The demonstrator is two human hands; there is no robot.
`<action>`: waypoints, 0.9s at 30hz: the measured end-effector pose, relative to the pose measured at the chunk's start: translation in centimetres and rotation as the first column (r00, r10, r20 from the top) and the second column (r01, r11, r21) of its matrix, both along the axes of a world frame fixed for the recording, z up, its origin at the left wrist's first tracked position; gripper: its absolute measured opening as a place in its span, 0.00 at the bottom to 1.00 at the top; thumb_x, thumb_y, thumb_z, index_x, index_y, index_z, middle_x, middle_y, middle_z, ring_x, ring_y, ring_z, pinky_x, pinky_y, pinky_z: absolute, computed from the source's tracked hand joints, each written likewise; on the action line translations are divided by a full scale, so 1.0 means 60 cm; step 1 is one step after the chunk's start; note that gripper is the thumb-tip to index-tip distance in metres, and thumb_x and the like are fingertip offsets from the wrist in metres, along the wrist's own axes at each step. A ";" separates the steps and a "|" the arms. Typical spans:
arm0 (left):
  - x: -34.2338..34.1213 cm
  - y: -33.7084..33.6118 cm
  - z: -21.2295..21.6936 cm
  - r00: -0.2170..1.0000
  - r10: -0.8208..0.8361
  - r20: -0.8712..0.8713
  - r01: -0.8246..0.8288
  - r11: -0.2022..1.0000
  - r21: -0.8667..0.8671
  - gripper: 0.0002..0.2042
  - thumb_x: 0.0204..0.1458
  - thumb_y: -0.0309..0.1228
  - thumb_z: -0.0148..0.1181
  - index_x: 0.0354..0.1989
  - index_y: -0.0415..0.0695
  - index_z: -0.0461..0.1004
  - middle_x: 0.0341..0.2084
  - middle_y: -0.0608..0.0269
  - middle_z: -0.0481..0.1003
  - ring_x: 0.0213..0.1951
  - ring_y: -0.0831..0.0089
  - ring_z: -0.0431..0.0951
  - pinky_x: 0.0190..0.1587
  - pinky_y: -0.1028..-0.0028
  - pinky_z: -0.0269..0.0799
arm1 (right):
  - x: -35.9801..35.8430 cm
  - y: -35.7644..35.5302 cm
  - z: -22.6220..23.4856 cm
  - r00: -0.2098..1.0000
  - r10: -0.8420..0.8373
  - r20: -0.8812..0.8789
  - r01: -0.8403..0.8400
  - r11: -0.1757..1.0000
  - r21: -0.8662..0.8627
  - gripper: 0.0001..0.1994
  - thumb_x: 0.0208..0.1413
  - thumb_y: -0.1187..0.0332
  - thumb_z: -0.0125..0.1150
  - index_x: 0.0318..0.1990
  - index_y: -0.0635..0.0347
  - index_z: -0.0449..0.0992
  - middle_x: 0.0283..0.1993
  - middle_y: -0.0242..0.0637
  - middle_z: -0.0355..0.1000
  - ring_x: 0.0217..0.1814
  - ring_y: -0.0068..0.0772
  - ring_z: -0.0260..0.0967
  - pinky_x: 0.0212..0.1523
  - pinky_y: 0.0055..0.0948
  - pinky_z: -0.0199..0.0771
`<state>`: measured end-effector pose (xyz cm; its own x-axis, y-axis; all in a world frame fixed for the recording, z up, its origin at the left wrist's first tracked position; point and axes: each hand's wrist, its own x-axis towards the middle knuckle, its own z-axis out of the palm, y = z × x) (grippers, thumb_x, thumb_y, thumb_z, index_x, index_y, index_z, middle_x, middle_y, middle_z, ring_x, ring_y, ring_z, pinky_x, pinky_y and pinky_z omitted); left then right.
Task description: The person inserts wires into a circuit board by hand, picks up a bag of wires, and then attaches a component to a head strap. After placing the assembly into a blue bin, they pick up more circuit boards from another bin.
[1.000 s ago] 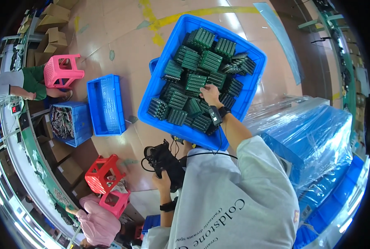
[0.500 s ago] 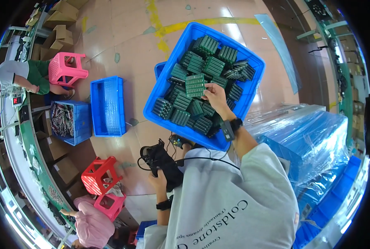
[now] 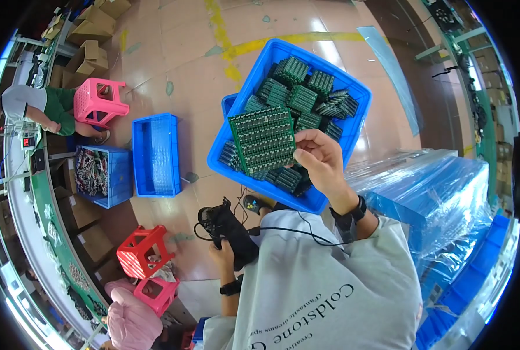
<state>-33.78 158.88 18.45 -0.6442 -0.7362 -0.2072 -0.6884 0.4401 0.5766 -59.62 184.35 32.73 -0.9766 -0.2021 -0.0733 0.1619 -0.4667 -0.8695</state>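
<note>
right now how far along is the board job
Early, by the look of it. Done: nothing clearly set aside; the crate on the floor looks bare. In hand: the right hand holds one green board lifted above the bin, and the left hand grips a black scanner. Left: many board stacks lie in the bin.

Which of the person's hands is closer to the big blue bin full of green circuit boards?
The right hand: it is over the blue bin, holding up a green circuit board. The left hand is lower, outside the bin, gripping a black device.
</note>
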 end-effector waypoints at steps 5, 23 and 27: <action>0.004 -0.008 -0.005 1.000 0.001 0.015 0.000 1.000 -0.027 0.18 0.49 0.38 0.61 0.26 0.30 0.73 0.24 0.43 0.75 0.28 0.54 0.76 0.34 0.61 0.70 | 0.022 -0.005 0.039 1.000 0.008 -0.023 -0.009 0.998 -0.057 0.11 0.55 0.81 0.52 0.46 0.72 0.67 0.41 0.41 0.72 0.40 0.28 0.71 0.39 0.31 0.78; 0.007 -0.005 -0.002 0.997 0.059 0.047 -0.061 0.997 0.038 0.19 0.49 0.40 0.62 0.27 0.30 0.73 0.23 0.45 0.74 0.28 0.54 0.76 0.32 0.60 0.69 | 0.046 -0.001 0.068 0.994 0.052 -0.101 -0.070 0.981 -0.182 0.11 0.56 0.82 0.52 0.47 0.72 0.67 0.42 0.37 0.71 0.42 0.21 0.69 0.44 0.23 0.74; 0.019 -0.012 -0.030 0.999 0.042 -0.018 -0.042 0.999 -0.031 0.18 0.48 0.40 0.62 0.28 0.31 0.73 0.23 0.45 0.74 0.28 0.54 0.75 0.32 0.60 0.69 | 0.047 -0.001 0.071 0.994 0.109 -0.002 -0.105 0.956 -0.274 0.11 0.55 0.84 0.52 0.46 0.70 0.68 0.41 0.37 0.71 0.41 0.23 0.71 0.41 0.27 0.77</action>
